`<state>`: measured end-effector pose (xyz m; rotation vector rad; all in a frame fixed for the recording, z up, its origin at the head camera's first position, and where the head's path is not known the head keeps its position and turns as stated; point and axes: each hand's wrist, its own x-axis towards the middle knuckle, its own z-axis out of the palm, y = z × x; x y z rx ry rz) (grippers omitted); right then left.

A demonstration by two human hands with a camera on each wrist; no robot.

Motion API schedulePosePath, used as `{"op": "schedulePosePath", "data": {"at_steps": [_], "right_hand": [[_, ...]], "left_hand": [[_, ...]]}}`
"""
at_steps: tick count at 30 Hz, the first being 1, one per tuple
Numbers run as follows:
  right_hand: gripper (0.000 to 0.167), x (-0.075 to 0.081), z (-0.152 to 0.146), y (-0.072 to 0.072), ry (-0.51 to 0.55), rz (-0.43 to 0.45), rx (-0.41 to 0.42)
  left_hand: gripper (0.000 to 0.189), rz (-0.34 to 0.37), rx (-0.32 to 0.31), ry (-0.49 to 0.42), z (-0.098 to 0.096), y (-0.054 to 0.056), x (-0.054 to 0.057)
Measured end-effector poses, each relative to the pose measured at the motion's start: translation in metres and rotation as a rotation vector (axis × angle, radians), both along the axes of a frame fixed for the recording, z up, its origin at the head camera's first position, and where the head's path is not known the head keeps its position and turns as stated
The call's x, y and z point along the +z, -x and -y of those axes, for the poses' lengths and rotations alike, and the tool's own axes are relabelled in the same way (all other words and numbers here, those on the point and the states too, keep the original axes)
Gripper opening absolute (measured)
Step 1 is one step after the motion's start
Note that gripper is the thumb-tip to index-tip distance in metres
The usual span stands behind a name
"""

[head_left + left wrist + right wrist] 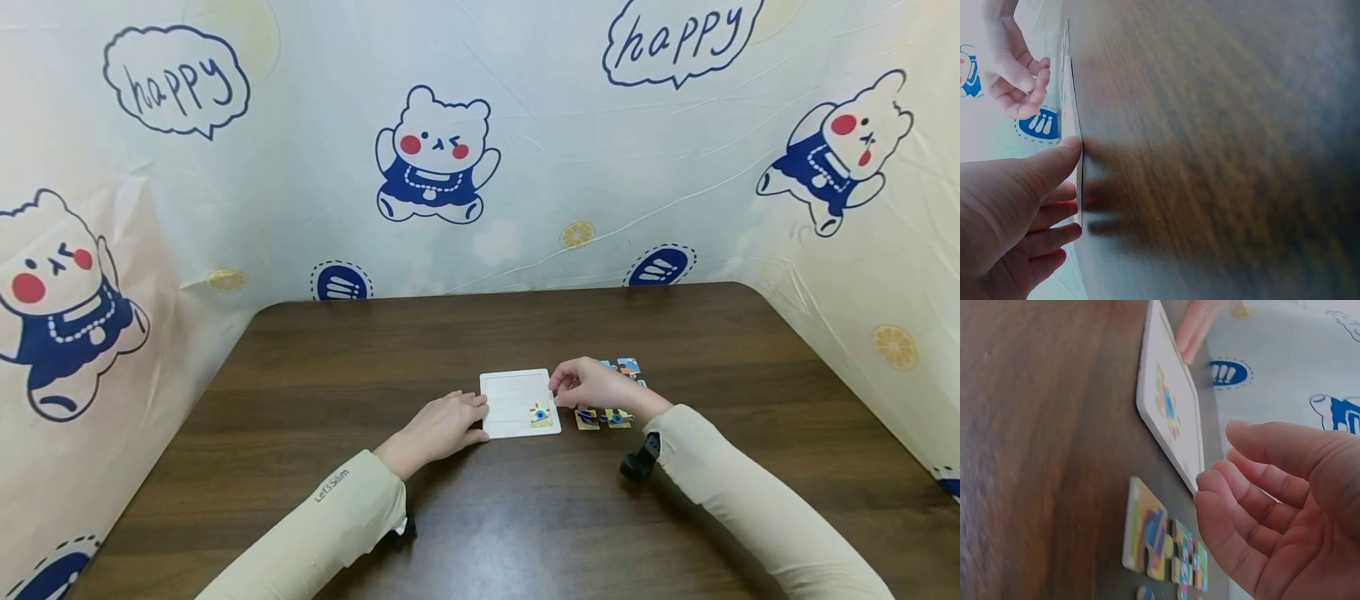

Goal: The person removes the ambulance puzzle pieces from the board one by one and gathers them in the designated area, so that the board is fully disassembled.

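A white puzzle tray (513, 400) lies on the table with one colourful puzzle piece (540, 415) in its near right corner. At the tray's left edge rests my left hand (442, 425), its fingers extended and the thumb (1063, 159) touching the near rim. My right hand (600, 387) hovers by the tray's right edge. In the right wrist view its fingers (1219, 515) are loosely bent, the thumb stands apart from them, and nothing shows between them. Loose puzzle pieces (1154, 534) lie on the table below this hand, which partly hides them in the head view.
The brown wooden table (337, 358) runs back to a printed cloth (525, 167) with cartoon bears, which also hangs along both sides. A black wrist device (640, 460) hangs under the right sleeve.
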<state>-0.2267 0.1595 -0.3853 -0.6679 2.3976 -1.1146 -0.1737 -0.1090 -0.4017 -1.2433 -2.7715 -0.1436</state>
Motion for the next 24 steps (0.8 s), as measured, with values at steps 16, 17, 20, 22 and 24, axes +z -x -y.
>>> {"op": "schedulePosePath", "data": {"at_steps": [16,17,20,22,24], "right_hand": [[0.02,-0.008,0.018,-0.006,-0.034,-0.027,0.07],[0.02,-0.008,0.018,-0.007,-0.04,-0.027,0.071],[0.02,-0.008,0.02,-0.008,-0.061,-0.025,0.07],[0.02,-0.008,0.021,-0.008,-0.076,-0.026,0.07],[0.019,-0.008,0.022,-0.008,-0.088,-0.025,0.067]], "left_hand": [[0.023,-0.022,-0.018,0.003,0.0,0.002,-0.001],[0.023,-0.021,-0.018,0.003,0.0,0.001,-0.001],[0.023,-0.017,-0.017,0.0,0.0,0.001,-0.001],[0.023,-0.02,-0.019,-0.001,0.0,0.001,-0.001],[0.023,-0.024,-0.02,-0.001,0.0,0.001,-0.001]]}}
